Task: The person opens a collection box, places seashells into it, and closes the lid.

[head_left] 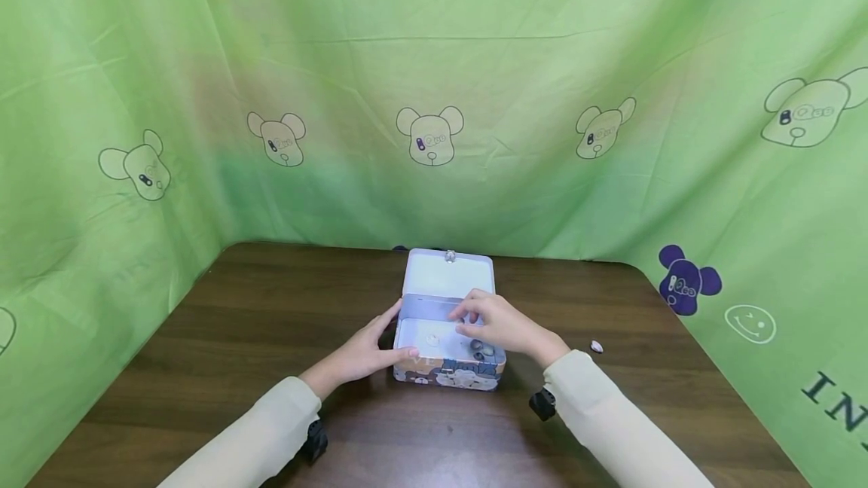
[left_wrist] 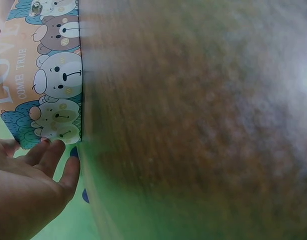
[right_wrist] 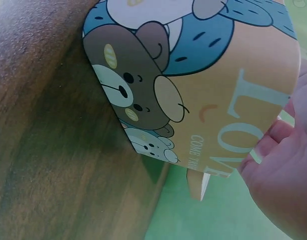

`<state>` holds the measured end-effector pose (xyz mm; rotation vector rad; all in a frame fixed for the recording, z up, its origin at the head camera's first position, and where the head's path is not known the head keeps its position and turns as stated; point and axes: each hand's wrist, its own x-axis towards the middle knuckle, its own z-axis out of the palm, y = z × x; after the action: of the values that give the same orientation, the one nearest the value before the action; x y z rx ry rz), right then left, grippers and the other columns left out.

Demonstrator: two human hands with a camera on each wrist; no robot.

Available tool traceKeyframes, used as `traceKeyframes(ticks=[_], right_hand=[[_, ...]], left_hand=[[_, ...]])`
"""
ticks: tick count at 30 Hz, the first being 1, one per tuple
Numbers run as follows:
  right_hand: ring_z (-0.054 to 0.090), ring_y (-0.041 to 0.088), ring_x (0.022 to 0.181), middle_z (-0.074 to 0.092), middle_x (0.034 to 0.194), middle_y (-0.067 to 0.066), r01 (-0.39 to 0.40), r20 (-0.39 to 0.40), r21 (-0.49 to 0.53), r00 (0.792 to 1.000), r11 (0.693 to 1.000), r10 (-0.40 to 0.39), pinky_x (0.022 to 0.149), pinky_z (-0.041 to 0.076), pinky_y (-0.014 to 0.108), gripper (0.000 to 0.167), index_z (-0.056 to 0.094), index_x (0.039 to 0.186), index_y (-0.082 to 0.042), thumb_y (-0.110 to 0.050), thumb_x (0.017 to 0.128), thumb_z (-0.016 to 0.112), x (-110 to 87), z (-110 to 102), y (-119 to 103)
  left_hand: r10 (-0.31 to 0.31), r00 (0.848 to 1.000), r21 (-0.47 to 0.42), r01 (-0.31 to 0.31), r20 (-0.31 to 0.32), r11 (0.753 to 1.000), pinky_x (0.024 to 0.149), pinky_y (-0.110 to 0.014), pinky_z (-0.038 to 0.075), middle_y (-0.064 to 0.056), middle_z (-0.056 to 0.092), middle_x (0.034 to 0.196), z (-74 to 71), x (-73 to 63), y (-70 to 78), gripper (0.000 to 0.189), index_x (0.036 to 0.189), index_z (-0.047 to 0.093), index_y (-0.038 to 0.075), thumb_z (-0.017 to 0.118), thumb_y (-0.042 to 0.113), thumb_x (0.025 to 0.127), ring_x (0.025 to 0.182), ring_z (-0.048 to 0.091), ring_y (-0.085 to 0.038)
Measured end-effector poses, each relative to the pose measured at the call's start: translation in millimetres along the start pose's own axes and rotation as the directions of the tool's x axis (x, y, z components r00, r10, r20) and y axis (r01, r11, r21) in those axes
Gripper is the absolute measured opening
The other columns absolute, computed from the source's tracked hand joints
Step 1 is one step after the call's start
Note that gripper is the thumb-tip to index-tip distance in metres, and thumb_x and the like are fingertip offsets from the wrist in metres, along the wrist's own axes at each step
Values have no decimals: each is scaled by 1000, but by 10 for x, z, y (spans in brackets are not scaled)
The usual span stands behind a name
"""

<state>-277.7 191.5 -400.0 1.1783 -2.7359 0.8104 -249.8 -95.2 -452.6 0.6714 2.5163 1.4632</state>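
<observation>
A small tin box (head_left: 444, 375) printed with cartoon bears and the word LOVE stands on the table, its hinged lid (head_left: 450, 276) raised at the back. My left hand (head_left: 366, 351) rests against the box's left side, fingers stretched along it and thumb at the front rim. Over the box's right half hovers my right hand (head_left: 500, 322), its fingers bent loosely down and thumb apart from the index finger. Nothing shows between them. Inside the box lie a small whitish piece (head_left: 432, 340) and a few dark grey pieces (head_left: 483, 350) at the right front.
A small white, shell-like piece (head_left: 597, 346) lies on the brown wooden table (head_left: 285, 285), to the right of the box. Behind the table hangs a green curtain (head_left: 515, 194) with bear-head drawings.
</observation>
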Motion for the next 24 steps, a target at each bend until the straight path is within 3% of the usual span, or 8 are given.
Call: traceKeyframes(ticks=[7,13,19,24], right_hand=[[57,16,84,65,102,6,5,8,0,1000,1000,-5,75,48,31,19,75,111,-9,-13,93,71,-10,-9,4],[58,17,86,65,103,3,-18,7,-13,1000,1000,18,75,49,31,20,75,112,-10,-12,92,72,-33,-40,1],[59,21,91,66,108,2,-11,-4,-1,1000,1000,11,77,51,39,21,74,114,-8,-9,93,70,-109,-152,32],[58,20,88,67,108,3,-22,-35,-14,999,1000,21,73,49,32,20,74,113,-8,-8,93,71,-213,-266,101]], left_hand=[[-2,1000,-2,2,4,1000,111,-64,24,-13,20,164,-8,-10,35,96,163,16,21,74,45,90,148,22,-36],[7,1000,-11,-7,2,1000,109,-65,26,-15,22,163,-12,-10,57,93,162,17,20,74,40,92,147,24,-37],[-8,1000,-4,8,2,1000,111,-64,24,-12,19,164,-3,-4,35,96,163,16,23,74,45,90,148,21,-34],[-10,1000,6,10,-2,1000,111,-64,23,-11,19,164,-4,3,23,96,163,16,22,75,46,89,148,20,-34]])
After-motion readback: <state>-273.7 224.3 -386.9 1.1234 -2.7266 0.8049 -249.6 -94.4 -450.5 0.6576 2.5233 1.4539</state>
